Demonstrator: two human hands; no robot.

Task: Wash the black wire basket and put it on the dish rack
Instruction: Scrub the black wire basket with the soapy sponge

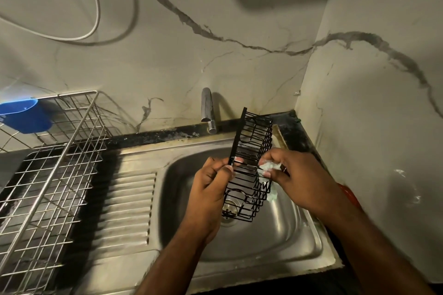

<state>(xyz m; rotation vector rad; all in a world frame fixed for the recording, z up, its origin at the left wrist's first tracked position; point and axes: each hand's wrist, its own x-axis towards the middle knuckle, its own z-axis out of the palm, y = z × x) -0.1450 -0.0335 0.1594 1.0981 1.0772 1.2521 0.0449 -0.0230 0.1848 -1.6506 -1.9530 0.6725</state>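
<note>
1. Over the sink bowl (pixel 275 235), just right of frame centre, the black wire basket (pixel 251 163) was held in the air, long axis running from about 12 to 6 o'clock and tilted, its lower end above the drain (pixel 229 208).
2. Left hand (pixel 211 189) sat at 9 o'clock of the basket, thumb and fingers pinching the left rim wire.
3. Right hand (pixel 297 175) sat at 3 o'clock, fingers curled on a pale, soapy-looking sponge or cloth (pixel 268 169) pressed to the basket's right side; more of it showed through the wires lower down.
4. Step in hand, as I judge it: scrubbing, i.e. the wash half. No water visible from the tap (pixel 208 110) at 11 o'clock of the basket.
5. Next move probably calls for finishing the wires, then a rinse under the tap, so the right hand would need to free itself for the tap handle, which was not in view.
6. Dish rack (pixel 48 175), steel wire, stood at 9 o'clock on the surface, well apart from the basket, past the ribbed drainboard (pixel 127 203). A blue plastic cup (pixel 26 115) hung at its far edge.
7. Placement not yet done.
</note>
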